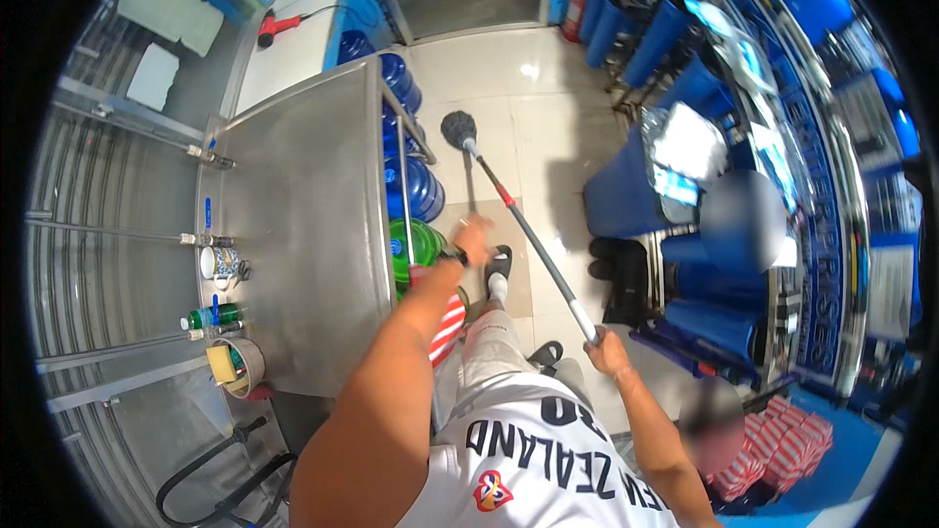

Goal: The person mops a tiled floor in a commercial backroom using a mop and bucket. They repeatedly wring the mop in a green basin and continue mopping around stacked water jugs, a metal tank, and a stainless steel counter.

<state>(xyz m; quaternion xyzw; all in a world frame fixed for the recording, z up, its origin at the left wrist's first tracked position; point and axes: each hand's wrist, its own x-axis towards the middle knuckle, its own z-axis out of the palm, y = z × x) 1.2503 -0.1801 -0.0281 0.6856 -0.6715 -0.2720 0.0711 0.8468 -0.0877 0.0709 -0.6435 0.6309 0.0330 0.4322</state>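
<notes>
A long-handled mop (pixel 536 242) slants across the tiled floor, its grey handle marked with a red collar. Its dark grey stringy head (pixel 458 127) rests on the tiles ahead of me. My right hand (pixel 611 352) is closed round the white upper end of the handle. Apart from the mop, my left hand (pixel 473 241) reaches forward with its fingers spread, slightly blurred and with nothing in it. Close to that hand are the steel table's edge and a green water jug (pixel 419 240), partly hidden by my arm.
On my left, a steel table (pixel 303 196) bears a mug (pixel 217 262), a green bottle (pixel 210 317) and a pot with a sponge (pixel 235 368). Blue water jugs (pixel 416 191) line its side. A blue bin (pixel 621 191) and blue cylinders stand right. A fire extinguisher (pixel 574 12) is beyond.
</notes>
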